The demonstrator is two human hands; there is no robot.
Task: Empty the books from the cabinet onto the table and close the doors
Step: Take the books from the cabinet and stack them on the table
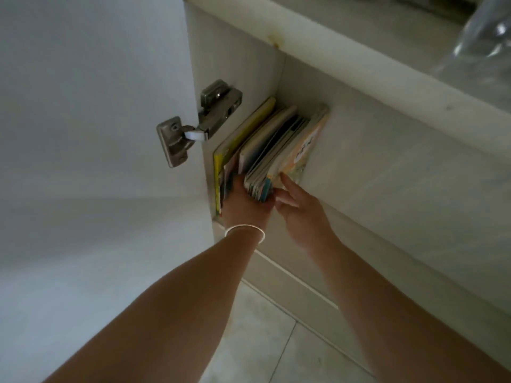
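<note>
Several thin books [279, 145] stand upright inside the cabinet [249, 64], leaning against its left wall. A yellow-edged book [243, 134] is the leftmost. My left hand [243, 200], with a white bangle on the wrist, reaches in and grips the lower spines of a bundle of books from the left side. My right hand [296, 205] touches the right side of the same bundle, its forefinger and thumb extended along a pale orange cover [304, 150]. The left cabinet door [83, 134] hangs wide open.
A metal hinge [193, 123] joins the open door to the cabinet wall. The shut right door [401, 175] fills the right side. A clear plastic bottle [486, 37] lies on the countertop [373, 26] above. Pale floor tiles [262, 341] lie below.
</note>
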